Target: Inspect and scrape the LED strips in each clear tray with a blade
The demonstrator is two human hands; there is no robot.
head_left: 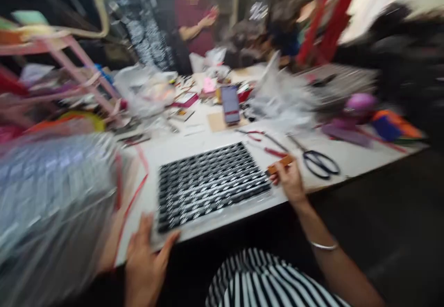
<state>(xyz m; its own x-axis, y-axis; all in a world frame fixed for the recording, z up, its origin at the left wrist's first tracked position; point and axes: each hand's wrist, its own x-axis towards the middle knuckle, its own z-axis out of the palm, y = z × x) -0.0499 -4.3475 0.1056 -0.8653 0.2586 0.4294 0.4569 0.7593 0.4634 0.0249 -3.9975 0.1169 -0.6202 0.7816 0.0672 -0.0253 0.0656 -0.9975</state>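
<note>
Head view: the right hand [289,177], fingers pinching a brown block [282,163], is beside a black ridged panel [208,182] lying on the white desk [354,161]. The left hand [147,251], thumb spread wide, is by the panel's near left corner.

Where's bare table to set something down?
White table between the black panel and phone; right of the scissors, in front of the purple item; a narrow strip between panel and red ribbon. Crowded: the far end, with plastic bags, and around the red-handled tools by the right hand.
</note>
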